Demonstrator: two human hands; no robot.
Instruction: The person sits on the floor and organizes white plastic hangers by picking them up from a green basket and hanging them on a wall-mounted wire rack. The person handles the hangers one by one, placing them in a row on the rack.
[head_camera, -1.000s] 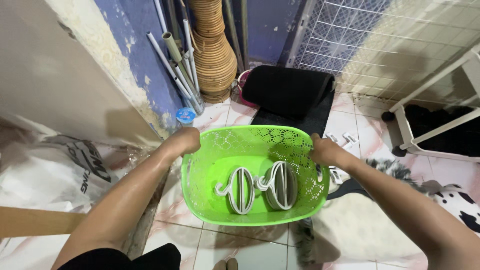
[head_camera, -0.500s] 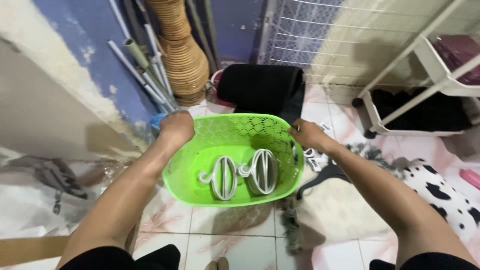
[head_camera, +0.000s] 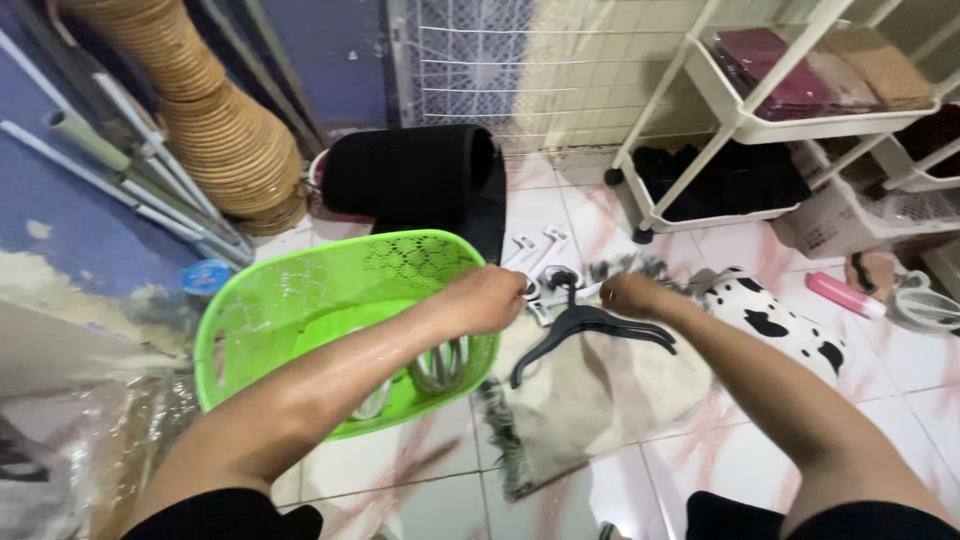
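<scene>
Head view. One green basket (head_camera: 290, 300) of openwork plastic sits on the tiled floor (head_camera: 720, 460), tilted toward the left wall; inside it lie two white oval hangers (head_camera: 440, 365), partly hidden behind the left forearm. Two hands reach past the basket's right rim. The left hand (head_camera: 490, 298) is curled shut just beside the rim, over a cluster of white clips (head_camera: 535, 255) on the floor; whether it grips one cannot be told. The right hand (head_camera: 628, 295) is curled at the hook of one black hanger (head_camera: 585, 330), which lies on a pale rug (head_camera: 590, 400) with a fringed edge; its fingers are hidden, so whether it grips cannot be told. Just right of the rug lies one white cloth with black patches (head_camera: 770, 325). Behind the basket stand one black roll (head_camera: 410, 175) and, at upper left, one tall stack of wicker rings (head_camera: 215, 130) beside several pale pipes (head_camera: 120, 150) leaning on a blue wall. One round blue lid (head_camera: 207, 276) lies near the wall. At upper right stands one white rack (head_camera: 740, 130) holding dark and maroon folded things. One pink tube (head_camera: 845, 295) lies on the floor at far right.
</scene>
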